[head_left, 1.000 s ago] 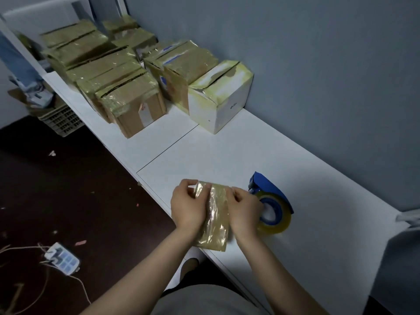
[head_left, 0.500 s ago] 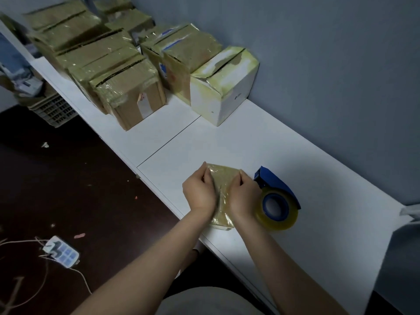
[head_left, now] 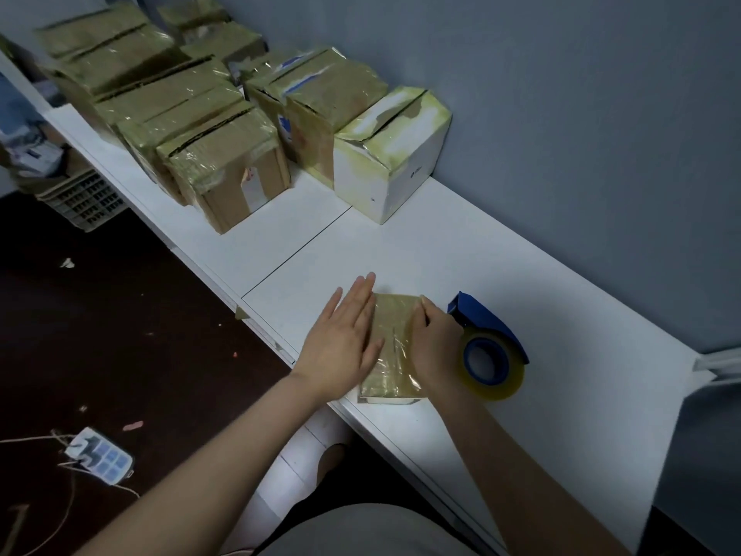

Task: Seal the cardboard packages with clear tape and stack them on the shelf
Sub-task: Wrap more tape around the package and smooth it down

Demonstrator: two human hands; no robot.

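While our right hand (head_left: 435, 347) is gripping the small tape-wrapped brown cardboard package (head_left: 395, 343) near the white surface's (head_left: 441, 250) front edge, our flat, straight-fingered left hand (head_left: 345, 339) is pressing its tape down; we are judging firm outward strokes best.

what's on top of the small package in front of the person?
Wrinkled clear tape covers the top of the small package. The left hand lies flat along its left side; the right hand holds its right edge. Whatever lies under the hands is hidden.

Left hand (head_left: 343, 339) flat, fingers straight; right hand (head_left: 435, 347) curled, both forearms extended forward
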